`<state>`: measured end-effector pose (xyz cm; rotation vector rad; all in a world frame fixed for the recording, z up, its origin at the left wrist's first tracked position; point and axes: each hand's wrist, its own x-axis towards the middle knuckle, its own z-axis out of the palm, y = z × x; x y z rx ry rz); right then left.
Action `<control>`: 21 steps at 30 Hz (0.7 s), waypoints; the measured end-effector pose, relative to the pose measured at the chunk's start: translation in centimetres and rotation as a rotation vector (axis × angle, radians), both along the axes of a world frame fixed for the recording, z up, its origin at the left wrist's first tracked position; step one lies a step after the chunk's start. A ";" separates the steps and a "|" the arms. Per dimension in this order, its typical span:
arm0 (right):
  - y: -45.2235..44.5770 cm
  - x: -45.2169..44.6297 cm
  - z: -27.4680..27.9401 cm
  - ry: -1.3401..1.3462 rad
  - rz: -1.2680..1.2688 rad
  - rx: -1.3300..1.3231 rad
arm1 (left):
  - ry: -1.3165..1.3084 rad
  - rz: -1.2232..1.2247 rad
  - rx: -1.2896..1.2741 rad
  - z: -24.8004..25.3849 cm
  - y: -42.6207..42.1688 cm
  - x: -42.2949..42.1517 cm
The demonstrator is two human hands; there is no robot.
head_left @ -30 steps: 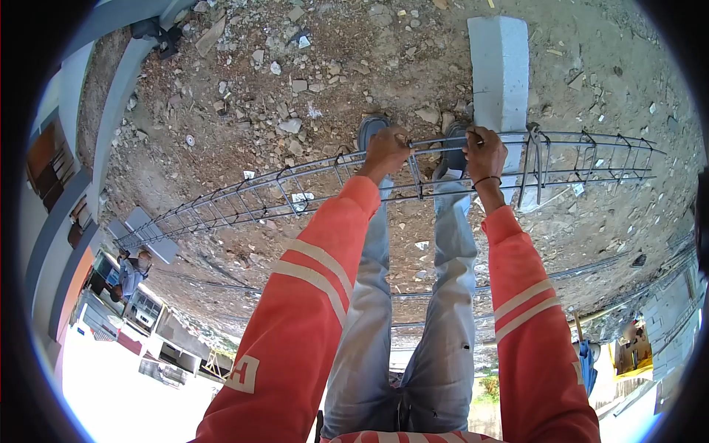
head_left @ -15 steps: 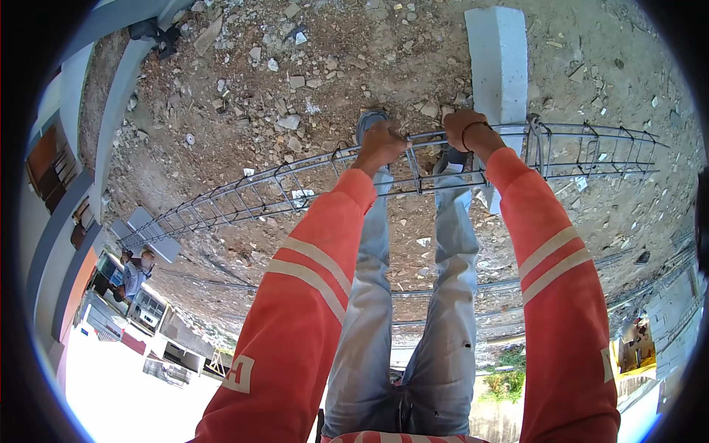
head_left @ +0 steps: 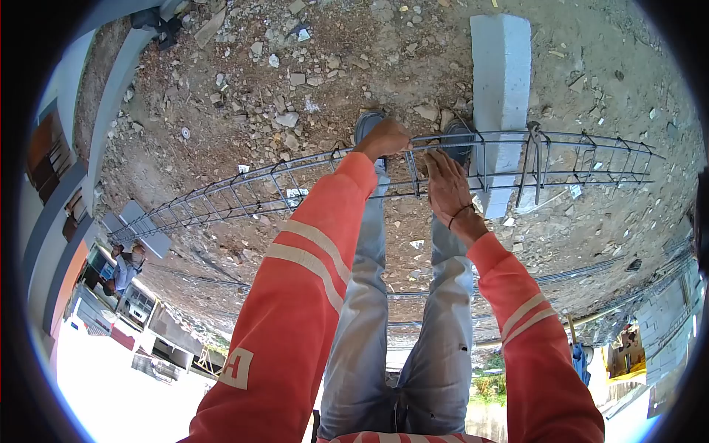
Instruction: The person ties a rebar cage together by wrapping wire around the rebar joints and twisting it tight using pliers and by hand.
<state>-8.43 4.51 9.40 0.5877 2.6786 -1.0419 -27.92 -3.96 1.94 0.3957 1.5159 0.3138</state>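
Note:
A long rebar cage of thin steel bars and square stirrups runs across the view in front of my legs. My left hand is closed around its far bar, beside a stirrup. With fingers stretched out, my right hand lies at the near bar just right of that stirrup; I cannot tell whether its fingertips touch steel. A pair of pincers hangs on the cage to the right, handles pointing toward me. Beneath the cage there is a pale concrete block.
Rubble and stones cover the dirt ground. The cage's far left end lies over a grey slab, near a person. More long bars lie behind my legs. A blue-grey wall edge stands at the left.
My right hand has let go of the far bar and moved down and left to the near bar, its fingers opening. The left hand keeps its hold.

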 end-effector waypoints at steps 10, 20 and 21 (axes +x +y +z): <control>-1.3 0.4 -3.9 -0.199 0.063 -0.054 | 0.018 -0.085 0.076 -0.8 -0.2 -0.3; -2.6 -0.1 -4.7 -0.253 -0.236 -0.159 | -0.058 0.028 0.055 -0.4 -0.4 -0.7; -2.6 0.0 -4.9 -0.253 -0.237 -0.159 | -0.095 0.065 0.066 -0.4 -0.5 -0.8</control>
